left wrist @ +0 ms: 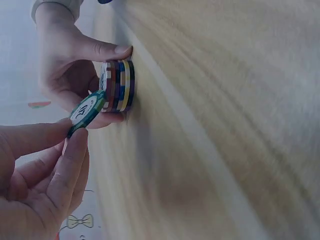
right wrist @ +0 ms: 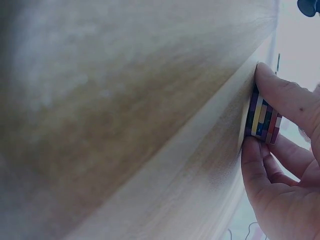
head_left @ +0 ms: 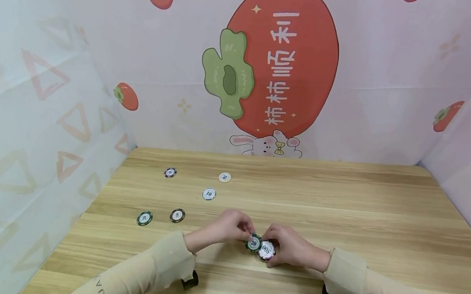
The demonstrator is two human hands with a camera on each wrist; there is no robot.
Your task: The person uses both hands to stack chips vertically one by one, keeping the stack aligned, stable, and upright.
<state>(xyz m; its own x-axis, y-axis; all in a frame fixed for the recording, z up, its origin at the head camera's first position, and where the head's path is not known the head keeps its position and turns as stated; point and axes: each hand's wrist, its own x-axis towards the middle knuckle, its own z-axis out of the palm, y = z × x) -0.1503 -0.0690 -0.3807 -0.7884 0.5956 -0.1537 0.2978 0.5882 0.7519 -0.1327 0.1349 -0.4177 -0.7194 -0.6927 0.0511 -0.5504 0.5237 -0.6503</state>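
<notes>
Between thumb and fingers my left hand pinches a green-rimmed poker chip marked 20. It is tilted, its far edge right at the top rim of a chip stack in the head view. My right hand grips that stack from the side, thumb on the near side and fingers on the far side. The stack's top chip is white-faced and marked 500. In the left wrist view, several layered rims of the stack show brown, blue, yellow and dark bands. The stack stands upright on the wooden table.
Loose chips lie flat on the table's left side: a green one, a black one, a white-faced one marked 10, a pale one and a dark purple one. Printed cloth walls stand behind and at both sides.
</notes>
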